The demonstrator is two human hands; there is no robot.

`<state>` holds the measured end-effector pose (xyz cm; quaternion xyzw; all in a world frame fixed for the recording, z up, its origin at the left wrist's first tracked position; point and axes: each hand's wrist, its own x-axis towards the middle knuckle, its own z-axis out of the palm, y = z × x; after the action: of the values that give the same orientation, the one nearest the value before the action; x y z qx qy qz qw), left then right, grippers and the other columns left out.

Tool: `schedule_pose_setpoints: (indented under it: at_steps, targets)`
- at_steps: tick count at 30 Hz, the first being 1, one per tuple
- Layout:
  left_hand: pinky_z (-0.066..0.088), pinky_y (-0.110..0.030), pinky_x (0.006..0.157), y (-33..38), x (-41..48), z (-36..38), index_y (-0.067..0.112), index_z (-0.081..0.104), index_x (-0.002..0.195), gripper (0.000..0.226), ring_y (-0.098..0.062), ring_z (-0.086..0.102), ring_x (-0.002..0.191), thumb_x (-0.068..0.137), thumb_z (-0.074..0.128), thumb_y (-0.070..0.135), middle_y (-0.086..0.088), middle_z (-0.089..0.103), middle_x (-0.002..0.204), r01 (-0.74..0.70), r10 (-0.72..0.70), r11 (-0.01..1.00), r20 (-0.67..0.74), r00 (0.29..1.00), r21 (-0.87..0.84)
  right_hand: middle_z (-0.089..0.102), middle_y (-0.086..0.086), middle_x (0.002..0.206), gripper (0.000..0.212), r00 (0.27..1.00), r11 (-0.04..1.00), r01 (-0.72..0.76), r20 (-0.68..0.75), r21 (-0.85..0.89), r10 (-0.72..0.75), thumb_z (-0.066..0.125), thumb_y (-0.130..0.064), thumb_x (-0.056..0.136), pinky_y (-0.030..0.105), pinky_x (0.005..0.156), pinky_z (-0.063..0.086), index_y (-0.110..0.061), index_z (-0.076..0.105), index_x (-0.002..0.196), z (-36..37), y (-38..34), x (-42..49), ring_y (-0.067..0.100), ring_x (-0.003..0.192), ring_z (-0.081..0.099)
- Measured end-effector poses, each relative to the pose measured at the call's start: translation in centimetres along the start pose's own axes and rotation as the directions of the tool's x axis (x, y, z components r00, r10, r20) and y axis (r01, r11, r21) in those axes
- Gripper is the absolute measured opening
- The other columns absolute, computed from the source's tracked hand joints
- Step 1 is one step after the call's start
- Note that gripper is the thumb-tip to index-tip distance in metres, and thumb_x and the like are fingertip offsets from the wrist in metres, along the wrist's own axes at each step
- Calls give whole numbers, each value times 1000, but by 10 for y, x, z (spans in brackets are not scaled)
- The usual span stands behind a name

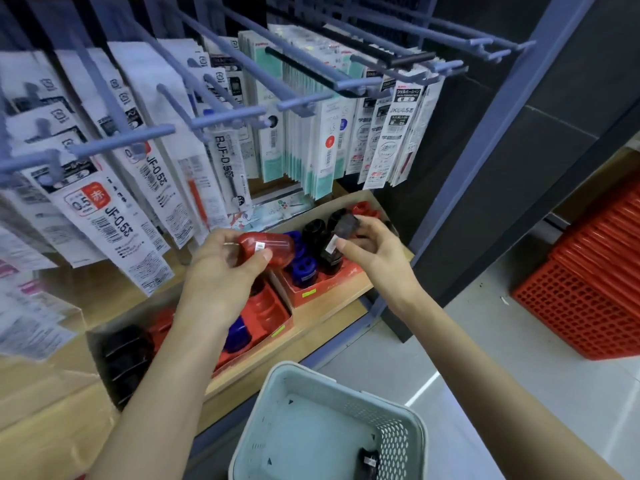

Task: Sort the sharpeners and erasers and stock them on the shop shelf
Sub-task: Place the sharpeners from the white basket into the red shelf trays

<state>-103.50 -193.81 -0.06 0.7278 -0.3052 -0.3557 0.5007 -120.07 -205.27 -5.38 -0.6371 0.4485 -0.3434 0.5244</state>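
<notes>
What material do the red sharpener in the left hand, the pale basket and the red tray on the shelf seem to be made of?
Red sharpener: glossy plastic, perhaps translucent, judging by its shine and smooth rounded body.
Pale basket: moulded matte plastic, judging by its perforated walls and rounded rim.
Red tray: probably printed cardboard, judging by its thin flat walls and folded corner.

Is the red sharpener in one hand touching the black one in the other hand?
Apart. The head view shows boxed blue sharpeners through the gap between the red sharpener and the black sharpener.
</notes>
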Motion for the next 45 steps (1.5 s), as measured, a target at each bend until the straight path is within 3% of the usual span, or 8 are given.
schedule_pose_setpoints:
  at_steps: [5,10,18,24,28,36,41,45]
  targets:
    - [47,-39,95,-17,10,-35,28,53,97,27,-20,59,104,82,71,14,-3,64,114,-4,21,990,-117,993,138,60,-2,105,46,989,994,38,136,101,-52,67,-14,86,19,75,51,-23,46,127,48,-3,-33,5,87,64]
    - [43,-39,101,-22,11,-59,23,51,103,30,-21,57,109,82,71,14,-5,62,117,-1,33,987,-197,980,162,63,-9,98,40,986,956,150,102,-252,-128,74,-28,79,26,82,47,-23,51,112,86,2,-50,6,92,57]
    - [43,-38,101,-21,12,-65,23,54,106,32,-19,57,109,81,73,18,-3,62,119,5,16,992,-164,986,129,62,4,82,37,826,331,394,172,-858,-537,82,-33,66,31,62,40,-13,60,87,109,20,-43,26,75,54]
    - [50,-36,93,-10,3,-66,25,54,98,26,-15,62,101,82,72,17,0,65,113,30,-32,999,-75,997,-25,57,0,110,35,925,676,359,150,-644,-349,68,-28,84,31,89,40,-18,62,117,94,9,-45,19,101,44]
    - [53,-23,74,-1,-7,-52,18,56,107,26,-11,65,81,84,68,13,1,68,94,24,-9,987,90,996,-159,65,-6,109,37,995,994,77,65,72,-82,64,-31,87,25,92,46,-18,56,121,79,-21,-58,13,105,58]
    - [51,-26,80,4,-17,-18,32,57,89,22,-8,65,80,82,71,16,7,69,90,-124,131,991,160,978,-57,70,-3,86,26,999,929,37,-2,369,-39,60,-20,88,27,69,53,-17,58,113,56,-33,-61,13,76,65]
    - [48,-26,80,-1,-12,5,24,41,138,64,-9,60,89,82,71,17,12,50,108,-133,101,977,190,977,166,66,13,99,12,989,922,43,-144,386,15,62,-11,87,30,70,54,-14,60,98,25,-20,-52,29,88,66]
    - [41,-14,69,0,-8,21,23,44,135,54,4,53,86,86,66,29,8,55,114,-119,107,991,171,980,62,63,20,109,25,999,841,-46,17,539,44,61,-17,82,32,77,56,-17,57,107,2,-13,-43,35,93,67]
